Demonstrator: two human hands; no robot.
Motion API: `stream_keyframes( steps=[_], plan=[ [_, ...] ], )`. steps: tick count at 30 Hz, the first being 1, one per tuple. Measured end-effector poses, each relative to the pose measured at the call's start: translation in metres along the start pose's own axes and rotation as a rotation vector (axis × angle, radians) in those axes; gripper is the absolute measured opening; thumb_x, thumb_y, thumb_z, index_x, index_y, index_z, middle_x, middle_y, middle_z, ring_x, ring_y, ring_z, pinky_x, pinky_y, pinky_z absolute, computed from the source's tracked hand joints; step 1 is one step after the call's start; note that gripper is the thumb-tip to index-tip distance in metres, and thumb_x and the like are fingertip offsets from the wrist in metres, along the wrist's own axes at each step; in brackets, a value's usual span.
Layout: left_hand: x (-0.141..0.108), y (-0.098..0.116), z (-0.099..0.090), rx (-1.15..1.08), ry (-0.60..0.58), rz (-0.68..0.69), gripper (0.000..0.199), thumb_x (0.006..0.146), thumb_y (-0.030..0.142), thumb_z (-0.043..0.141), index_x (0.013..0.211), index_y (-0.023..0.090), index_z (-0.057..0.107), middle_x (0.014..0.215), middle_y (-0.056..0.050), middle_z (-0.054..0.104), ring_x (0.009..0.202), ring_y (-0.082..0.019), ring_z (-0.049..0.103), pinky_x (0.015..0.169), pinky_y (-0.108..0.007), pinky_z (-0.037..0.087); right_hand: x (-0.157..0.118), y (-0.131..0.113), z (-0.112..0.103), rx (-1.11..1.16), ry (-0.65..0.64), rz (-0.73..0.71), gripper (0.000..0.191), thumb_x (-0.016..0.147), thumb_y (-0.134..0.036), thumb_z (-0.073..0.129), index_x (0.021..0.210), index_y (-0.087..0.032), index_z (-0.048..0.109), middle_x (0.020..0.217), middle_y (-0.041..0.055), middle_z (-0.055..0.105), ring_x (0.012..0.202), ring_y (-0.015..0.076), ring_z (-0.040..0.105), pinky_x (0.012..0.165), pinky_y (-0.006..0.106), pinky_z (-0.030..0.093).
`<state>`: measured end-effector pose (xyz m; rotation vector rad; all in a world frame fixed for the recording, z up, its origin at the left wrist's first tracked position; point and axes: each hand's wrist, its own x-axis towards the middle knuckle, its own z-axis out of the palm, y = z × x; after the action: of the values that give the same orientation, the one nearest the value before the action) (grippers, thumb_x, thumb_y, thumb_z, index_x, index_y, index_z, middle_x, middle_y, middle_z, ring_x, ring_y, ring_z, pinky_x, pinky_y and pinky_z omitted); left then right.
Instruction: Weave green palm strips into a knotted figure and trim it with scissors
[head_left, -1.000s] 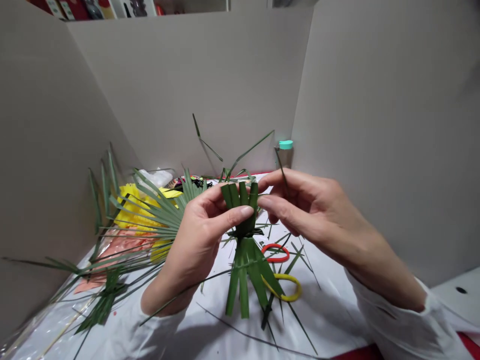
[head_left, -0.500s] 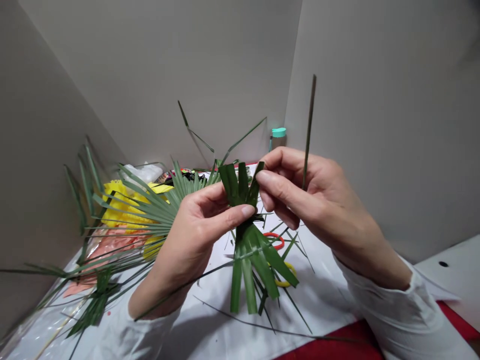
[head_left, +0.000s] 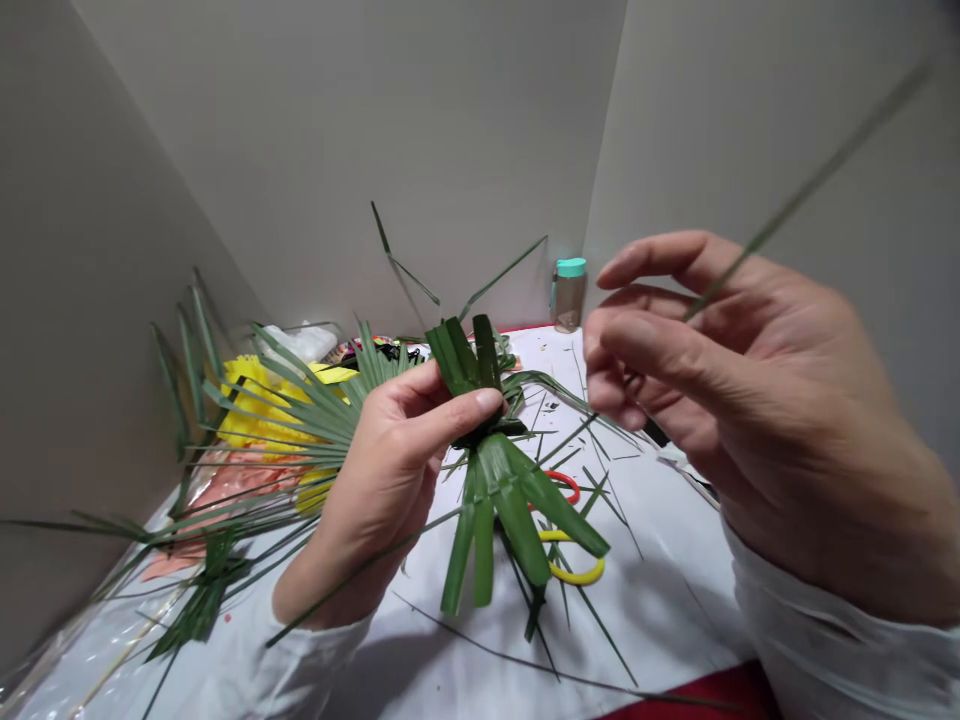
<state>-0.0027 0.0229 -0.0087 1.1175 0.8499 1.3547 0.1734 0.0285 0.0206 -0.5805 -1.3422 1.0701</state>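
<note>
"Where's the leaf bundle [head_left: 517, 510]?"

"In the left hand [head_left: 394, 470], above the white table [head_left: 660, 610]. The thumb presses the narrow waist; most of those fingers are hidden behind. Cut flaps stand up above, and broader ones fan out below."

"And the right hand [head_left: 757, 380]?"

"Well apart from the bundle, fingers loosely curled. A thin strip [head_left: 817, 185] slants through them, its far end blurred. I can't tell whether they pinch it; the knuckles cover that part."

"What's under the bundle?"

"A red loop [head_left: 574, 485] and a yellow loop [head_left: 585, 577]. The leaves hide whatever joins them."

"Beyond the left wrist?"

"A fan leaf [head_left: 341, 440], partly covered by the hand, with yellow stuff [head_left: 262, 410] behind, hard to make out."

"At the back?"

"A bottle [head_left: 570, 300] near the corner. Both sleeves [head_left: 832, 630] run out of sight."
</note>
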Motion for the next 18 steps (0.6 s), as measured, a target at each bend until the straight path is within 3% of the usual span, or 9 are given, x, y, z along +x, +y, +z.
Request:
stream_keyframes(
  steps=[3, 8, 13, 18],
  plan=[
    [-0.0007, 0.0005, -0.0001, -0.023, -0.009, -0.006, 0.013, 0.079, 0.018, 0.077, 0.092, 0.018, 0.077, 0.097, -0.005, 0.078, 0.093, -0.02, 0.069, 0.084, -0.027, 0.052, -0.0002, 0.0024, 0.0032, 0.027, 0.076, -0.084, 0.012, 0.09, -0.012, 0.069, 0.094, -0.022, 0.064, 0.072, -0.0036, 0.071, 0.062, 0.0099, 0.07, 0.054, 0.016, 0.057],
    [-0.0027, 0.0032, 0.0006, -0.019, -0.012, 0.039, 0.01, 0.083, 0.023, 0.075, 0.091, 0.017, 0.077, 0.095, -0.005, 0.077, 0.093, -0.021, 0.069, 0.083, -0.029, 0.052, -0.0039, 0.0054, 0.0061, 0.057, 0.179, -0.185, 0.006, 0.101, -0.023, 0.059, 0.098, -0.024, 0.064, 0.08, -0.0017, 0.074, 0.066, 0.0102, 0.071, 0.058, 0.02, 0.057],
    [-0.0028, 0.0052, 0.0005, -0.023, -0.004, 0.03, 0.014, 0.079, 0.024, 0.079, 0.091, 0.019, 0.078, 0.097, -0.005, 0.077, 0.093, -0.022, 0.069, 0.083, -0.031, 0.053, -0.0046, 0.0011, 0.0023, -0.083, 0.073, -0.101, 0.015, 0.103, -0.028, 0.054, 0.109, -0.023, 0.067, 0.077, 0.0017, 0.074, 0.051, 0.0113, 0.063, 0.04, 0.023, 0.045],
    [-0.0034, 0.0051, 0.0005, -0.017, -0.004, 0.059, 0.017, 0.077, 0.023, 0.079, 0.094, 0.019, 0.077, 0.101, -0.005, 0.077, 0.095, -0.023, 0.069, 0.085, -0.031, 0.053, -0.0038, 0.0035, 0.0018, -0.148, -0.086, -0.002, 0.01, 0.101, -0.033, 0.058, 0.107, -0.026, 0.055, 0.071, -0.0018, 0.073, 0.038, 0.0101, 0.058, 0.035, 0.023, 0.039]
  ],
)
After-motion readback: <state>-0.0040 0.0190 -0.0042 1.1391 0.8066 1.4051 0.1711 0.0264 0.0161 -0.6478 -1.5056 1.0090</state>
